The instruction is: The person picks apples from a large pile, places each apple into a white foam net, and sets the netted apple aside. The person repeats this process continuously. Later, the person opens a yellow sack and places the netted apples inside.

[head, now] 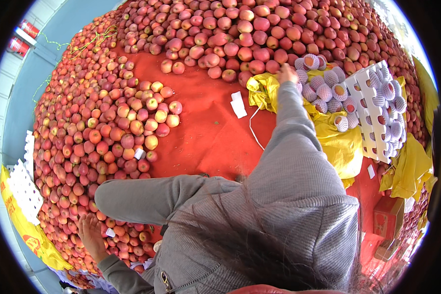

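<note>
My left hand (pixel 92 234) lies over the left heap of apples (pixel 106 147), beside my bent knee, its fingers spread and nothing seen in it. Stretched far forward, my right hand (pixel 288 74) is at the near edge of the big back heap of apples (pixel 242 27), just left of several apples in foam net sleeves (pixel 324 92). Those sleeved apples rest on a yellow plastic bag (pixel 338 141). My right fingers are blurred, so whether they hold anything is unclear. Right of them, more sleeved apples (pixel 396 128) lie by upright white foam trays (pixel 367 110).
A red cloth (pixel 202 121) covers the floor between the heaps. On it lie a white scrap (pixel 238 104) and a white cord (pixel 256 128). A cardboard box (pixel 388 217) stands at lower right. White perforated trays (pixel 24 189) lie at the left edge, with a yellow printed bag (pixel 33 239).
</note>
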Tool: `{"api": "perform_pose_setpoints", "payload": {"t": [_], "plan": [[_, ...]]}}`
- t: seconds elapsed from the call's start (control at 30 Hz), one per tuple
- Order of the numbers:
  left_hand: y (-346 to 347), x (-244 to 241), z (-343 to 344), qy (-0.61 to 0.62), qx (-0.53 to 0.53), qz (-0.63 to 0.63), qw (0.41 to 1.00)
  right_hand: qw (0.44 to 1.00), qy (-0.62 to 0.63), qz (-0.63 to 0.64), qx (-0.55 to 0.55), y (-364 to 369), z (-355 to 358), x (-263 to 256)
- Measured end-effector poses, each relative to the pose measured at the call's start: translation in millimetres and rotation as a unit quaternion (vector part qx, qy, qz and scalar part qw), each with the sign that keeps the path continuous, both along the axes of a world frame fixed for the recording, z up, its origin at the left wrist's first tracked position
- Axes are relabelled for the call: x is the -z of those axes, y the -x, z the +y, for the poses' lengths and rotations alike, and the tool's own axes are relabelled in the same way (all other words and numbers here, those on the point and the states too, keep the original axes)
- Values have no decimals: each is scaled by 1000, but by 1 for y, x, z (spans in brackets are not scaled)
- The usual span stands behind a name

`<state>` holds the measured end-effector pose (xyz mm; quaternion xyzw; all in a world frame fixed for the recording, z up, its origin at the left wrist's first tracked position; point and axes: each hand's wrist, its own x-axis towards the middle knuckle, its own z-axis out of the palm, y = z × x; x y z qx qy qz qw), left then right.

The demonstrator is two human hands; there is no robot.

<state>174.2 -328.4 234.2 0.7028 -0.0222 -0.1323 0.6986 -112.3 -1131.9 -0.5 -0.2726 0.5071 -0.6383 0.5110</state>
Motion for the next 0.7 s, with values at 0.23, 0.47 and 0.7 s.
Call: {"api": "perform_pose_setpoints", "payload": {"t": [0.23, 0.47, 0.7], "plan": [[37, -27, 126, -55, -151, -79, 984, 842, -11, -46, -538, -294, 258, -103], [116, -45, 255, -46, -306, -119, 943, 428, 179, -26, -885, -426, 572, -203], [222, 79, 364, 47, -496, -2, 867, -5, 329, 152, -932, -405, 876, -125]]}}
